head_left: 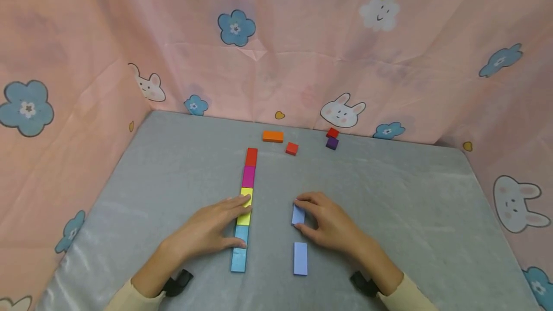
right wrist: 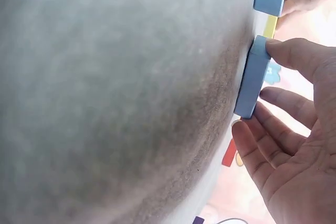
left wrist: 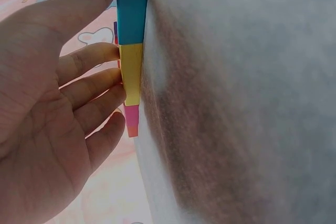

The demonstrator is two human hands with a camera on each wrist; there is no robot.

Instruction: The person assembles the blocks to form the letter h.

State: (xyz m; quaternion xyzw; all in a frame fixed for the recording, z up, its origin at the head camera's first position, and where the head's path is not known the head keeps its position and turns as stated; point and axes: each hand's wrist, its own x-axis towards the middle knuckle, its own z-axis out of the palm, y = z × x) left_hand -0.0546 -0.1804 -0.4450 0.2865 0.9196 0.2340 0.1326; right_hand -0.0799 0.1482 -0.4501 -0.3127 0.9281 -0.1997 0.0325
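A straight row of blocks lies flat in the head view: a red block [head_left: 251, 157] at the far end, then a magenta block [head_left: 248, 176], yellow blocks [head_left: 244, 219] and light-blue blocks [head_left: 239, 262]. My left hand [head_left: 200, 232] rests against this row, its fingertips on the yellow part and its thumb on the light-blue part. To the right, my right hand [head_left: 330, 224] pinches a periwinkle block [head_left: 298, 216] lengthwise, thumb at the near end and fingers at the far end. A second periwinkle block [head_left: 300, 258] lies nearer, a small gap away.
Towards the back of the grey cloth surface [head_left: 410, 196] lie an orange block [head_left: 273, 137], a small red-orange block [head_left: 292, 149], a small red block [head_left: 332, 132] and a dark purple block [head_left: 332, 143]. A pink patterned curtain [head_left: 294, 76] stands behind and at both sides.
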